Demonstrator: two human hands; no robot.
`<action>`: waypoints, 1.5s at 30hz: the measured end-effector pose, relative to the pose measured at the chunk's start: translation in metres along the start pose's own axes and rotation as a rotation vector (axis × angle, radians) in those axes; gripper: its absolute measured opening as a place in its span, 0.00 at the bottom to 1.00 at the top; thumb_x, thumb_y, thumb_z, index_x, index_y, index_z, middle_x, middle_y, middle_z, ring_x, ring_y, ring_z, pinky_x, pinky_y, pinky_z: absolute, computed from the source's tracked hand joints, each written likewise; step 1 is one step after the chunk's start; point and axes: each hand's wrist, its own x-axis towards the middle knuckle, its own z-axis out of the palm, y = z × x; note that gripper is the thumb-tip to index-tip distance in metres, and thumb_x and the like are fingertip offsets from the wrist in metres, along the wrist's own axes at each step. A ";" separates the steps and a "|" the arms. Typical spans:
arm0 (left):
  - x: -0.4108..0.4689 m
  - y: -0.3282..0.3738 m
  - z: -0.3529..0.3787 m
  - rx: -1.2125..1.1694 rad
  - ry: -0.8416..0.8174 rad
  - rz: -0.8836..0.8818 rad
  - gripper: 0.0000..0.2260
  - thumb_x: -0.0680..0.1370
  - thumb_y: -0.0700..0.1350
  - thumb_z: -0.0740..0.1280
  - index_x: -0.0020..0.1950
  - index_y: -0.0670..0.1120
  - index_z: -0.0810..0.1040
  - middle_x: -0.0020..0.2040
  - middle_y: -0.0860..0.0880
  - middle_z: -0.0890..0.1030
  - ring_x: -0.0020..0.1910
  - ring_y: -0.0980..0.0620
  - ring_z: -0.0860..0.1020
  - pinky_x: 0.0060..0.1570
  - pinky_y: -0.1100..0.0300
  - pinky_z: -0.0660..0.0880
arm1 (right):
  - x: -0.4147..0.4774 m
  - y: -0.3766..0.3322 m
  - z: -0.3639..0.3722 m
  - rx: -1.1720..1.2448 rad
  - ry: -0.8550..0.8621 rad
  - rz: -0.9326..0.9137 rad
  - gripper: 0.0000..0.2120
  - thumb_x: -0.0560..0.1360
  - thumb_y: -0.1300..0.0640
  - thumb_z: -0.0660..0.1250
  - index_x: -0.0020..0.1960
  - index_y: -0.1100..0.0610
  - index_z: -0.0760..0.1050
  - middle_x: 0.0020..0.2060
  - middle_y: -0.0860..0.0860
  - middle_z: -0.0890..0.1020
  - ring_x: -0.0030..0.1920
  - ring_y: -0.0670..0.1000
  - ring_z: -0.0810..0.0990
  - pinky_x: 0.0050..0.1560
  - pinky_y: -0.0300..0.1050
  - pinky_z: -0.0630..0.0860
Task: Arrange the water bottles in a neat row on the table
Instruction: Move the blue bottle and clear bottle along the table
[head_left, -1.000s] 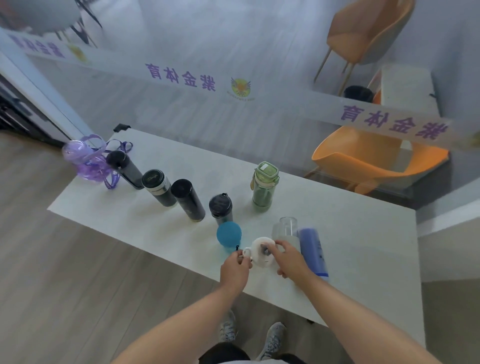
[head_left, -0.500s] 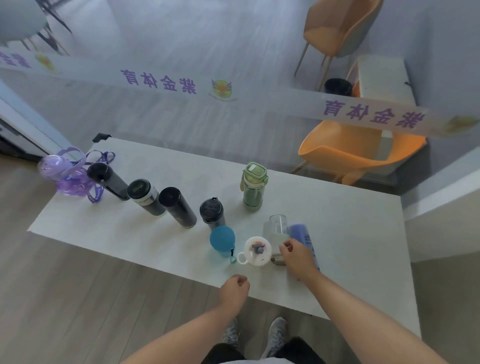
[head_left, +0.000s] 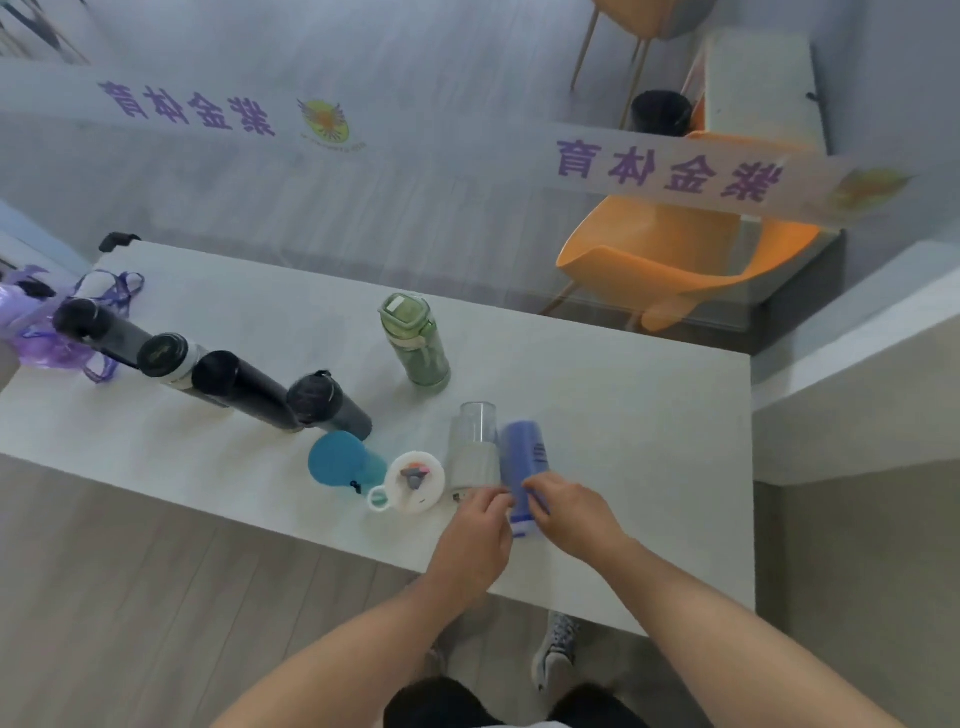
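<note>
Both hands are meeting at the near end of the purple bottle (head_left: 522, 460) by the table (head_left: 649, 431) front edge. Left hand (head_left: 475, 540) & right hand (head_left: 571, 514) are pinching it w/ fingers curled. The clear bottle (head_left: 475, 447) is touching its left side. Green bottle (head_left: 415, 340) is standing apart, farther back.

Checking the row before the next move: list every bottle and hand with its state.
Four dark bottles: upright, capped, in a row.
Blue bottle: upright, capped.
White bottle: upright, lid on.
Green bottle: upright, apart behind.
Clear bottle: upright, no cap visible.
Purple bottle: between both hands.
Left hand, right hand: at its base.
</note>
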 end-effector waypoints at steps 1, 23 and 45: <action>0.011 0.003 0.006 0.060 -0.004 0.022 0.16 0.72 0.36 0.69 0.60 0.43 0.78 0.60 0.43 0.79 0.60 0.45 0.76 0.62 0.54 0.74 | 0.001 0.008 -0.005 -0.018 0.003 -0.002 0.13 0.82 0.51 0.59 0.62 0.51 0.76 0.60 0.50 0.81 0.52 0.58 0.82 0.51 0.52 0.79; 0.078 0.029 0.050 -0.188 -0.179 -0.654 0.33 0.75 0.61 0.68 0.74 0.61 0.53 0.63 0.44 0.68 0.53 0.44 0.76 0.51 0.51 0.76 | -0.006 0.115 -0.011 0.307 -0.003 0.362 0.16 0.81 0.55 0.54 0.65 0.51 0.75 0.60 0.52 0.83 0.57 0.57 0.80 0.56 0.49 0.76; 0.090 0.034 -0.030 0.333 -0.133 -0.330 0.31 0.69 0.54 0.69 0.70 0.51 0.65 0.60 0.46 0.73 0.53 0.41 0.70 0.50 0.50 0.73 | 0.001 0.069 -0.015 0.276 -0.207 0.411 0.47 0.62 0.35 0.67 0.75 0.42 0.49 0.53 0.52 0.79 0.45 0.54 0.82 0.47 0.53 0.81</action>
